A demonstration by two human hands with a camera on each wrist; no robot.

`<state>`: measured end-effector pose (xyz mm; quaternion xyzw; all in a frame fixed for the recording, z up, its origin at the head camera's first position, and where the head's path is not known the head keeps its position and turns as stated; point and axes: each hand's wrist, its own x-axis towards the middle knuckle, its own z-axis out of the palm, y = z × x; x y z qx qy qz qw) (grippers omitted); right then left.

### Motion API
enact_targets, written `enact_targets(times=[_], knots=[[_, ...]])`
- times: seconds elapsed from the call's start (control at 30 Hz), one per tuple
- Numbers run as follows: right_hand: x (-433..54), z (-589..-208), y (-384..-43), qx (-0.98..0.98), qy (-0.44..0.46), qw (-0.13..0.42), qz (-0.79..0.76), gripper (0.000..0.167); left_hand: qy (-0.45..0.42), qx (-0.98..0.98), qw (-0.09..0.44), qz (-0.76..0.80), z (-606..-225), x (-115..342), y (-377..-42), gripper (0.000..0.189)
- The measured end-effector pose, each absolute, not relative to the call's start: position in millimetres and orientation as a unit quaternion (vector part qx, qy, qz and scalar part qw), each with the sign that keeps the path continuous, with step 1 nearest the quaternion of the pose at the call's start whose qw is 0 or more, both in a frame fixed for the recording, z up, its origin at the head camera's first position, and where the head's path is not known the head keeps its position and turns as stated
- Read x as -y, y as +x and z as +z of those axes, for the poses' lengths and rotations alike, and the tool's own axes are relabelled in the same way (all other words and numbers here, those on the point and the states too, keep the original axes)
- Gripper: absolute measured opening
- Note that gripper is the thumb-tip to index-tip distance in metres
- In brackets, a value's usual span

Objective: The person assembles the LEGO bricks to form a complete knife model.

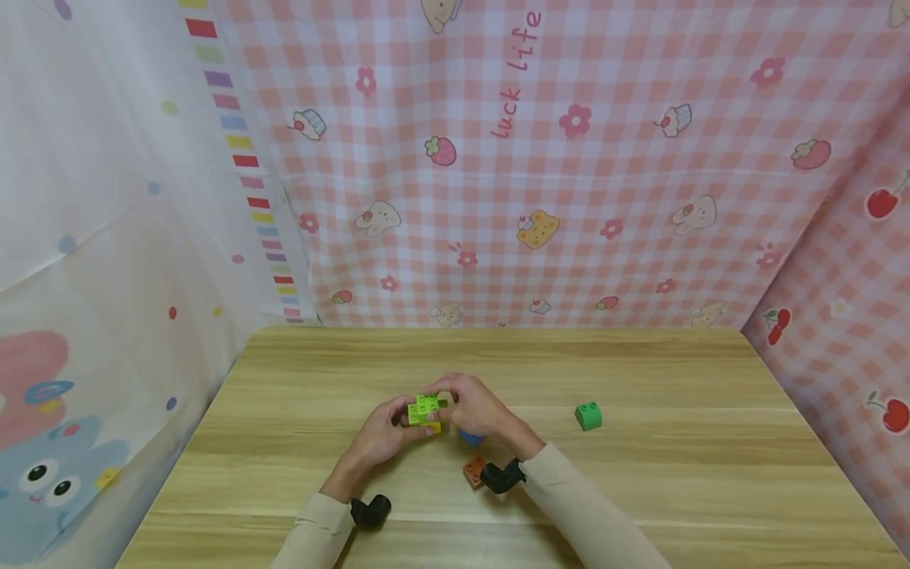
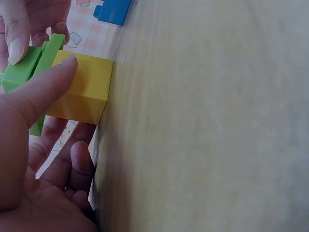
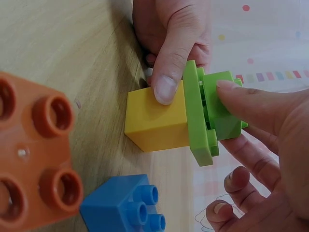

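Currently both hands are at one small stack on the desk [image 1: 711,482], left of its centre and well apart from the left and back edges. The stack, from the bottom: yellow brick [image 3: 157,123], lime plate [image 3: 195,123], lime brick [image 3: 226,118].

Left hand [image 1: 384,435] grips the yellow brick, thumb along one face, fingers behind. Right hand [image 1: 478,407] pinches the lime brick, thumb on one side and finger on the other; its remaining fingers curl loosely away. Judged purpose: the left steadies the base low down, leaving the studs free, while the right controls the upper piece. A narrow gap with studs in it shows between plate and lime brick, so that joint is probably not fully seated.

Blue brick [image 3: 113,205] and orange brick [image 3: 29,164] lie apart from the stack, on the side toward the right edge, the orange one closer to the wearer; likely within easy reach of the right hand. Green curved brick [image 1: 588,416] sits farther out toward the right edge, studs up, untouched.

Hidden or unclear: in the head view the right hand covers part of the blue brick, and the black fitting [image 1: 502,476] at the right wrist covers part of the orange one. The left hand's fingertips behind the yellow brick are largely concealed. Whether its base rests on the desk or just above cannot be told. The desk's near edge is cut off.
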<state>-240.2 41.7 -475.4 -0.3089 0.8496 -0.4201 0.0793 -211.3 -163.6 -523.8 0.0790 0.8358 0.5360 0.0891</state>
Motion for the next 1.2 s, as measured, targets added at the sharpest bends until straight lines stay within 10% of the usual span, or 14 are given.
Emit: enact_targets(times=[1.2], knots=[[-44.5, -483.5, -238.9, -0.839, -0.33, 0.075, -0.426, 0.032, 0.079, -0.837, 0.085, 0.535, -525.9, 164.1, -211.6, 0.029]])
